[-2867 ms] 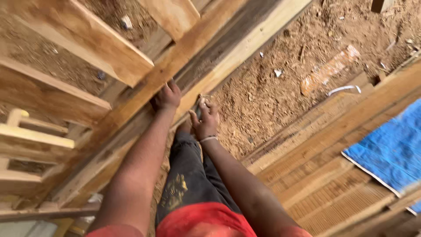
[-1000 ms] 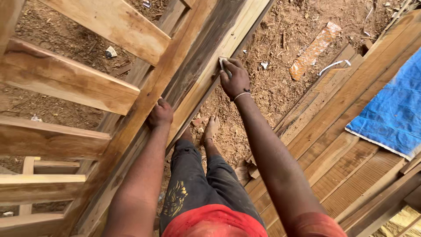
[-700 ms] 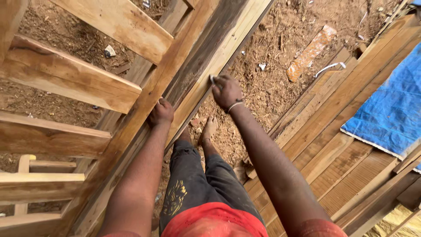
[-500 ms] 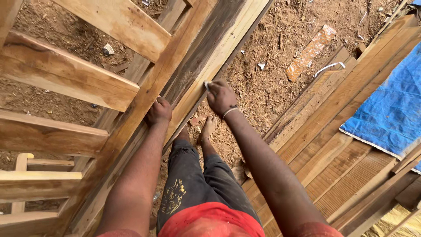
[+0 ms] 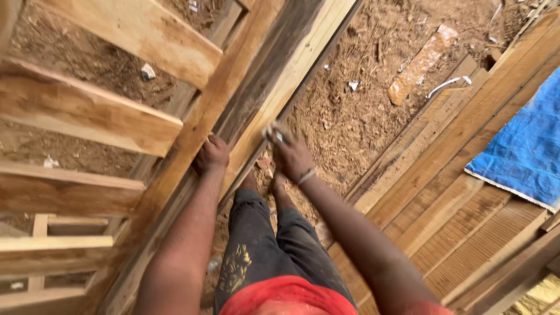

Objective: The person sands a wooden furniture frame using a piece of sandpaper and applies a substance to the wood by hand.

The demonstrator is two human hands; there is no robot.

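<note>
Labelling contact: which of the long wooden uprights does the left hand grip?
The left hand grips the pale brown timber upright that carries the crosspieces, left of the grey weathered plank. The right hand rests on the lighter yellow board.

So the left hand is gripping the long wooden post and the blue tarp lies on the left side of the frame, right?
Not quite. The head view shows the blue tarp on the right side, beyond the planks. The left hand does hold the long wooden post.

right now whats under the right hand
The right hand presses a small pale pad against the light plank's edge. Only the pad's tip shows; the fingers cover the rest.
</note>
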